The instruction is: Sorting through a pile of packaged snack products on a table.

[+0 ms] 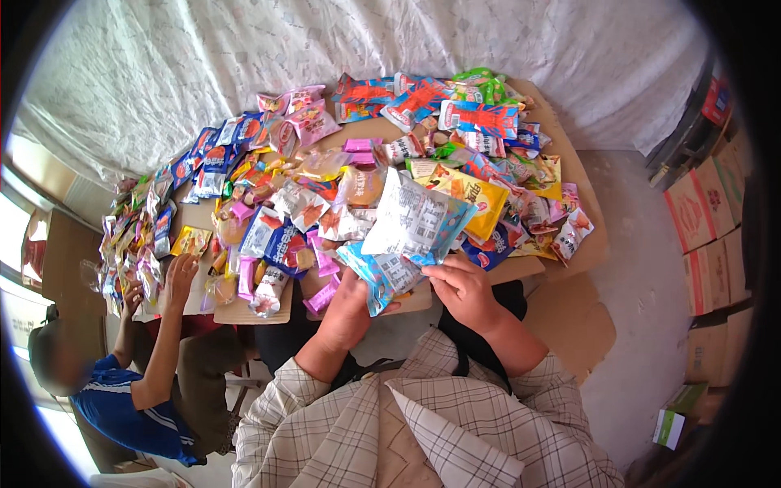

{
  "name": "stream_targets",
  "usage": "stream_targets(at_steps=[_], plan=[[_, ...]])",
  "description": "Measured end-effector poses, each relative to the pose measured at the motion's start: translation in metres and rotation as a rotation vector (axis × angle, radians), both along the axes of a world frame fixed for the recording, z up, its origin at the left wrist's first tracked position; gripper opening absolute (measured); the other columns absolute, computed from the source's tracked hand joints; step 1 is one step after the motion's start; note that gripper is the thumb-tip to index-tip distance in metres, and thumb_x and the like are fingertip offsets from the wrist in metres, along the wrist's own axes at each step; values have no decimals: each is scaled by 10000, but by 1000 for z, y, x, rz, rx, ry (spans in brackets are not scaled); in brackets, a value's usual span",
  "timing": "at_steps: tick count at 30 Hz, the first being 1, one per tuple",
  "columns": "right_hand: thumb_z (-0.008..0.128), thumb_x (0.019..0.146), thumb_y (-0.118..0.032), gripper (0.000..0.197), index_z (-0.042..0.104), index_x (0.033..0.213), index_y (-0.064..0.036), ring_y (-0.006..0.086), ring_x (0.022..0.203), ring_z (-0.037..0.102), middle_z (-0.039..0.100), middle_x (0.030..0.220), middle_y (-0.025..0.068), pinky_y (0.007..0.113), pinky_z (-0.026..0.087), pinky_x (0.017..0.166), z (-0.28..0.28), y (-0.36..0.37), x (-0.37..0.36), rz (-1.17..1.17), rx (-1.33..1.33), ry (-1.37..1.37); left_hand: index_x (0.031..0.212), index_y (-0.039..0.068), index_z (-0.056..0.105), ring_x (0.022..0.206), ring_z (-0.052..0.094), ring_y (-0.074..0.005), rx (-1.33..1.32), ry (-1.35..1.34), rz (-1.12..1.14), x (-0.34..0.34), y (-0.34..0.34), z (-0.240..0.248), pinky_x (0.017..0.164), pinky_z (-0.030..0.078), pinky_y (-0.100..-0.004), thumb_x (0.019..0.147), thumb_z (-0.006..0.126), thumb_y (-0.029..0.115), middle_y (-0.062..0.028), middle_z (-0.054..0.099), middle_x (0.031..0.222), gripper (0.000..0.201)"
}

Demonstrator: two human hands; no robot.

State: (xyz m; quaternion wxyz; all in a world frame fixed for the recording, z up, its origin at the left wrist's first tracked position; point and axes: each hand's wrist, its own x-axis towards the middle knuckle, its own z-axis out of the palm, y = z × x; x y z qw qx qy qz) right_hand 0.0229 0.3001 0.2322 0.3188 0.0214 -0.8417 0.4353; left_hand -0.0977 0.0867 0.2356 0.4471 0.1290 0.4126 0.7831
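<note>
My left hand [348, 313] is closed on a light-blue snack bag [376, 275] with a white printed back, gripping its lower side near the table's front edge. A larger white-and-blue snack bag [415, 218] stands just above, overlapping it. My right hand [465, 291] pinches the lower corner of this larger bag between thumb and fingers. Behind its right side shows a yellow snack bag [480, 199]; whether it is held too or rests on the pile I cannot tell. Mixed packets, among them a dark-blue one [495, 248], lie around both hands.
A cardboard-covered table [587, 232] carries heaped snacks: red-and-blue bags [480, 119], pink bags [313, 122], blue packets [215, 167] and purple-wrapped pieces [324, 294]. At the left, a co-worker in a blue shirt [134, 411] reaches into the packets. Cardboard boxes [708, 203] stand at the right.
</note>
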Motion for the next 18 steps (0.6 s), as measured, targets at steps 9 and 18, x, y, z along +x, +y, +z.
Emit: stream_targets(at_steps=[9, 18], plan=[[776, 792, 4, 132, 766, 916, -39, 333, 958, 676, 741, 927, 100, 447, 536, 918, 25, -1, 7, 14, 60, 152, 1613, 106, 247, 1264, 586, -225, -90, 47, 182, -6, -9, -10, 950, 574, -392, 1032, 612, 41, -80, 528, 1458, 690], [778, 788, -57, 75, 710, 797, -25, 356, 855, 651, 676, 798, 116, 465, 538, 824, 22, -31, -6, 190, 63, 31, 1577, 22, 382, 1351, 558, -219, 90, 197, 59, 8, -36, -16, 1127, 448, -421, 932, 798, 468, -102, 584, 1468, 887]])
